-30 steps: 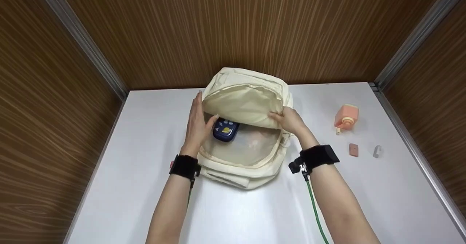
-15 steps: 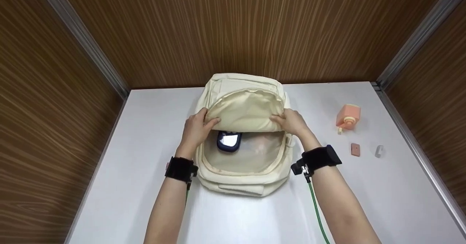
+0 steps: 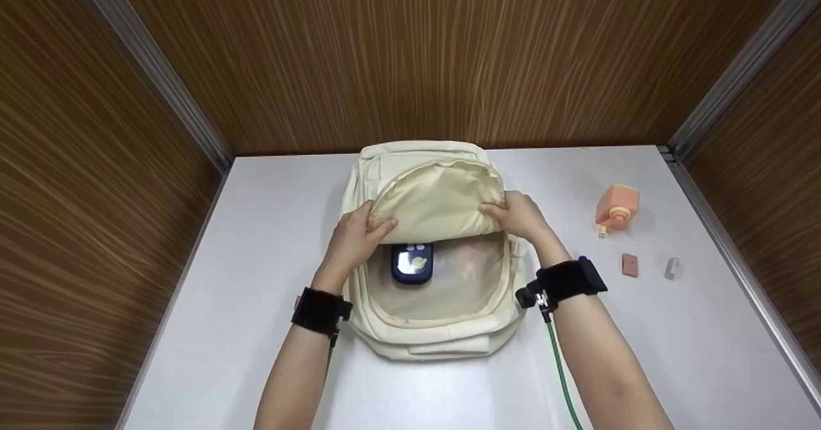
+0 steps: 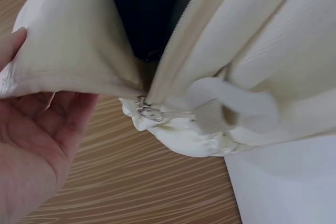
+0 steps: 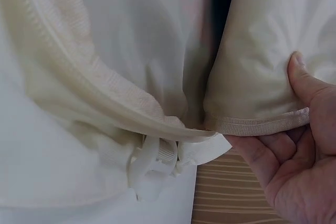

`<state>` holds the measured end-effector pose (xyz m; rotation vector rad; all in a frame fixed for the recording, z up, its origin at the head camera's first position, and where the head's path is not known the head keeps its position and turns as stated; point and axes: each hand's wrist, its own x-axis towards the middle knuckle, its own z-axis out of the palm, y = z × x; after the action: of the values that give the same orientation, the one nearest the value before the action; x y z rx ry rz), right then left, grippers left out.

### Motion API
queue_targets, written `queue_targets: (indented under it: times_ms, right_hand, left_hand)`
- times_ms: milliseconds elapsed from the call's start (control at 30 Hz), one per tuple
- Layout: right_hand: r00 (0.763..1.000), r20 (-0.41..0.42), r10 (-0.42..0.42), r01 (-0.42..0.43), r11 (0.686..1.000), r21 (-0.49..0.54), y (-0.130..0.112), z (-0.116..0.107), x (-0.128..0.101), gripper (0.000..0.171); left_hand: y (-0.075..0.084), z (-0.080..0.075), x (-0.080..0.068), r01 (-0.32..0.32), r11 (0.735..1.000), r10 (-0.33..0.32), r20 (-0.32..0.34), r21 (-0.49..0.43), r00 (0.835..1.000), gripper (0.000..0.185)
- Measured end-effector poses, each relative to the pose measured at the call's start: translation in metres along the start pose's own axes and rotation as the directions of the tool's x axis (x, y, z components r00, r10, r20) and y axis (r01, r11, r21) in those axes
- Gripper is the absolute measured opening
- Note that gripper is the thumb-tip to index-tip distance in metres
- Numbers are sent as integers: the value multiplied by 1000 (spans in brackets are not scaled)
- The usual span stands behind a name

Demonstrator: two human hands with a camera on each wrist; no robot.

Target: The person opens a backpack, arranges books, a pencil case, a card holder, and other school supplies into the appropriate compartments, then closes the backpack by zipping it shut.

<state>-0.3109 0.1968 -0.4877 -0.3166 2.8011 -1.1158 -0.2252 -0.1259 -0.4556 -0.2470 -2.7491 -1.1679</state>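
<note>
A cream backpack lies on the white table with its front flap folded back and the compartment unzipped. My left hand pinches the flap's left edge, thumb on the inner lining and fingers beneath. On the opposite edge my right hand grips the flap the same way, its thumb pressing the lining in the right wrist view. Inside the opening sits a dark blue case with a planet picture, its upper part hidden under the flap. A zipper pull hangs near the left hand in the left wrist view.
To the right stand an orange bottle with a pump-like top, a small brownish-pink block and a small translucent piece. Wood-patterned panels rise behind and at both sides of the white table.
My left hand, first flat against the backpack's left side, now holds the flap edge. The backpack has turned straighter and come nearer. The right hand keeps its hold.
</note>
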Motion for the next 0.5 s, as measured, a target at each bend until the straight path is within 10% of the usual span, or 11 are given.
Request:
queue_targets:
  times_ms: [300, 500]
  right_hand:
    - [999, -49, -17, 18, 1000, 10, -9, -8, 0, 38]
    - [997, -79, -10, 12, 999, 31, -13, -9, 0, 37]
  left_hand:
    - [-19, 11, -2, -16, 976, 17, 0, -218, 1000, 46]
    - [-19, 9, 4, 34, 985, -37, -13, -170, 999, 35]
